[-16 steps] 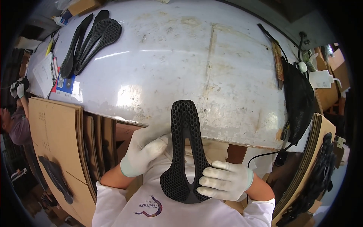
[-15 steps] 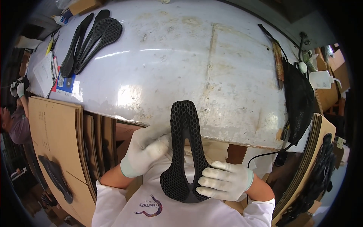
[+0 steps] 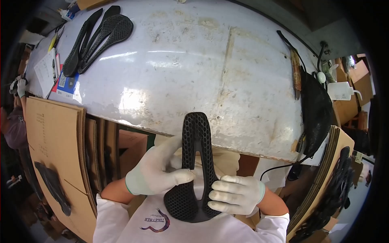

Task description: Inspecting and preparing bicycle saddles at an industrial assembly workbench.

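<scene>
A black bicycle saddle (image 3: 197, 135) with a honeycomb surface and a long central slot stands between my hands, narrow nose pointing away from me. My left hand (image 3: 156, 168), in a white glove, grips its left side; the thumb lies across the front and the other fingers are partly hidden behind. On the right, my gloved right hand (image 3: 237, 195) is closed on the wide rear part, fingers over the front edge. Its thumb is hidden. The saddle is close to my chest, at the near edge of the white table (image 3: 170, 93).
Several black saddles (image 3: 115, 30) lie at the far left, near a blue card (image 3: 68, 85). At right are a black fabric bag (image 3: 318, 115), a wooden-handled tool (image 3: 297, 73) and a white bottle (image 3: 340, 91). Cardboard sheets (image 3: 56, 137) flank me. A co-worker's gloved hand (image 3: 21, 87) shows far left.
My left hand has moved right onto the saddle's side, its thumb now over the front. The saddle has shifted slightly down and tilted a little. My right hand keeps its hold.
</scene>
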Action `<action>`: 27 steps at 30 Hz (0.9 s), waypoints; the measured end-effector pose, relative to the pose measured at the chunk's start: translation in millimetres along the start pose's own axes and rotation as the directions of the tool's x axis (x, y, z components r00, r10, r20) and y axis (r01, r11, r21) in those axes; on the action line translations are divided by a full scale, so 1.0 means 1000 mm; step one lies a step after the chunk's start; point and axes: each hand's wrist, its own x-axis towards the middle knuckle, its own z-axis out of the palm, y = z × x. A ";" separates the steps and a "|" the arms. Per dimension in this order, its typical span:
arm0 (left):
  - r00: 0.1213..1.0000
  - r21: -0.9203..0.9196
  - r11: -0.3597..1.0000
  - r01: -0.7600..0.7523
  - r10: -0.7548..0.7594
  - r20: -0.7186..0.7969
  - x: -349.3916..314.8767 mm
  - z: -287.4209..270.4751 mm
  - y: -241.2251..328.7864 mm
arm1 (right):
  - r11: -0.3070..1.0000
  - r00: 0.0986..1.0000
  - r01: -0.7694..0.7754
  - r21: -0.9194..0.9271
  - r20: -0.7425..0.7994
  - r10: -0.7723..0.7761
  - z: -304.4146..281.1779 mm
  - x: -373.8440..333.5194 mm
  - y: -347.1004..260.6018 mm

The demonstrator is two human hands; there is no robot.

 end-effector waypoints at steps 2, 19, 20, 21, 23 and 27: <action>0.991 0.258 0.965 0.035 -0.067 0.114 -0.003 -0.007 0.003 | 0.999 0.999 0.032 -0.004 -0.006 -0.032 0.001 -0.006 0.001; 0.975 0.349 0.937 0.023 -0.097 0.198 -0.005 0.004 0.003 | 0.234 0.605 -0.650 0.723 0.307 0.735 0.011 0.032 0.021; 0.975 0.346 0.938 0.034 -0.107 0.196 -0.006 0.003 0.003 | 0.283 0.636 -0.660 0.696 0.316 0.704 0.011 0.033 0.020; 0.974 0.343 0.938 0.044 -0.117 0.194 -0.007 0.003 0.004 | 0.292 0.615 -0.705 0.646 0.353 0.705 0.004 0.036 0.021; 0.978 0.340 0.940 0.038 -0.105 0.181 -0.010 0.003 0.007 | 0.269 0.629 -0.695 0.666 0.382 0.677 0.001 0.040 0.021; 0.983 0.348 0.938 -0.003 -0.061 0.171 -0.011 0.001 0.013 | 0.245 0.621 -0.711 0.659 0.425 0.659 0.003 0.038 0.017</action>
